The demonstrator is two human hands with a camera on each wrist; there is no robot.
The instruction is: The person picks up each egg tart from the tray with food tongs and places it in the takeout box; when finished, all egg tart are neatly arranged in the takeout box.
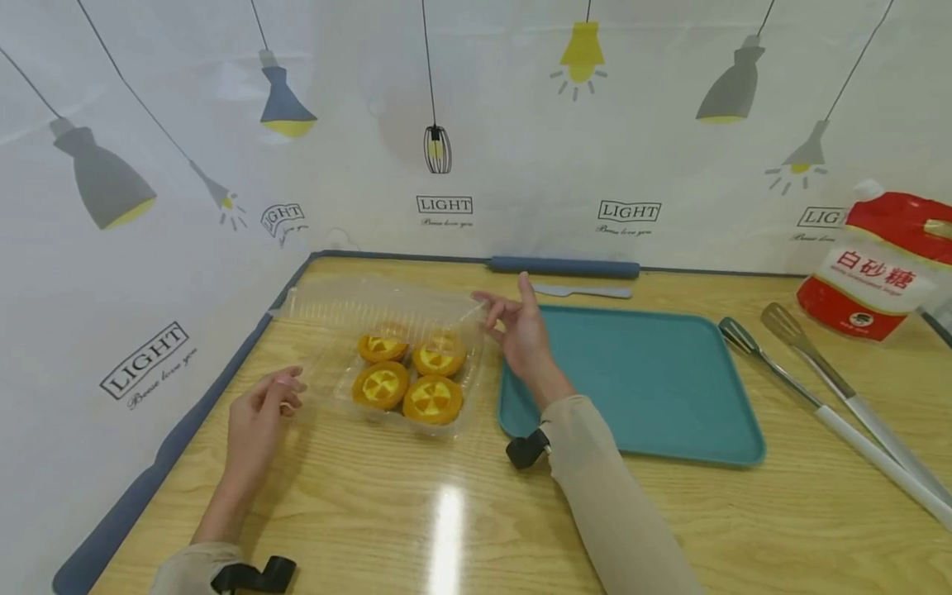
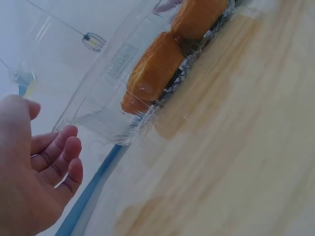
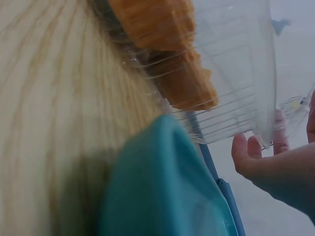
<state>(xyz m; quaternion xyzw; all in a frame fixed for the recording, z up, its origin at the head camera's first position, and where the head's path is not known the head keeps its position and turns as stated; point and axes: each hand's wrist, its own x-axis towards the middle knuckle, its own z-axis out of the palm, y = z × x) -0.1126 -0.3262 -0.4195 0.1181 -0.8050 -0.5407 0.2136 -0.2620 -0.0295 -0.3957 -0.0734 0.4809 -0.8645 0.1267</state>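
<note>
A clear plastic clamshell box (image 1: 464, 421) sits on the wooden table with its lid (image 1: 335, 306) tilted up toward the back. Inside it are several round golden tarts (image 1: 433, 400) with yellow pinwheel tops; their orange sides show in both wrist views. My left hand (image 1: 256, 421) is beside the box's left side, fingers loosely bent, its fingertips (image 2: 70, 132) right at a corner of the clear plastic. At the lid's right edge is my right hand (image 1: 530, 347), thumb raised and fingers relaxed. In the right wrist view, the right fingertips (image 3: 239, 147) overlap the lid's edge.
A teal tray (image 1: 632, 380) lies right of the box, beneath my right forearm. Behind it are a light-coloured knife (image 1: 583, 291) and a blue roll (image 1: 564, 266) along the wall. Long tongs (image 1: 840, 413) and a red-and-white sugar bag (image 1: 878, 264) stand farther right.
</note>
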